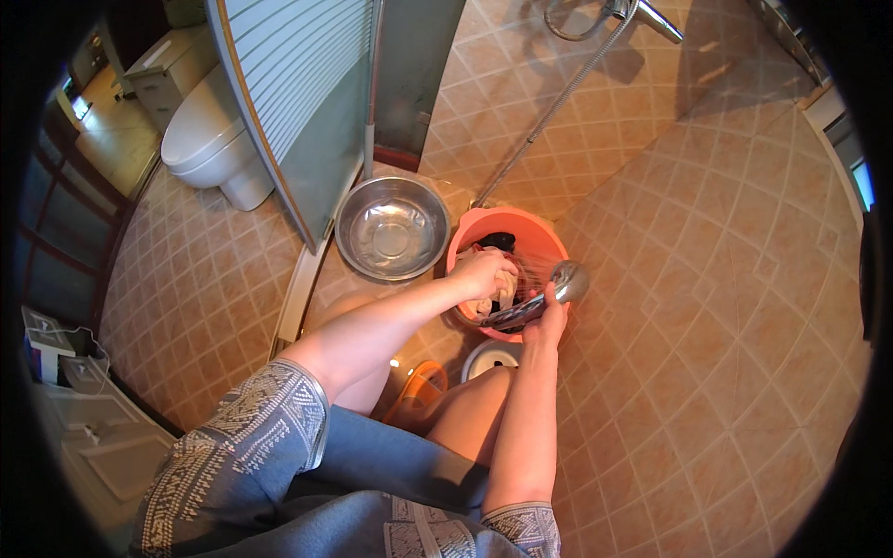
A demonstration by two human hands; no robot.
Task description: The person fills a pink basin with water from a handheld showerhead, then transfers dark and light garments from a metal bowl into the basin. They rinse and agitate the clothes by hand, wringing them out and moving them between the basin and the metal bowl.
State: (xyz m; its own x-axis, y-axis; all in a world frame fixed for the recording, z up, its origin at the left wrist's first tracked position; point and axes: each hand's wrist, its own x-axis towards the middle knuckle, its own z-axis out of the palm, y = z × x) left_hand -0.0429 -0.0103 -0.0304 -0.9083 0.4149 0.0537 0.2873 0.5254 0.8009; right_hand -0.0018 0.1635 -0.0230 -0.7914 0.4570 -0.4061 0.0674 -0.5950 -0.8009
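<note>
A coral plastic bucket (551,244) holds wet-looking laundry (481,307), pale, red and black. My left hand (488,274) is inside the rim, its fingers bent over the pale cloth; whether they grip it cannot be made out. With my right hand (545,315) I hold a chrome shower head (571,281) at the bucket's right side. Fine streams of water run from it leftward over the laundry. Its shiny handle slants down and left across the bucket's near part. My fingers hide part of the shower head.
Left of the bucket stands a stainless steel basin (391,240). A ribbed shower hose (551,111) hangs from a wall mixer (652,17). A glass screen (300,125) separates a white toilet (202,146). Near my legs are an orange slipper (427,376) and a pale round vessel (481,359).
</note>
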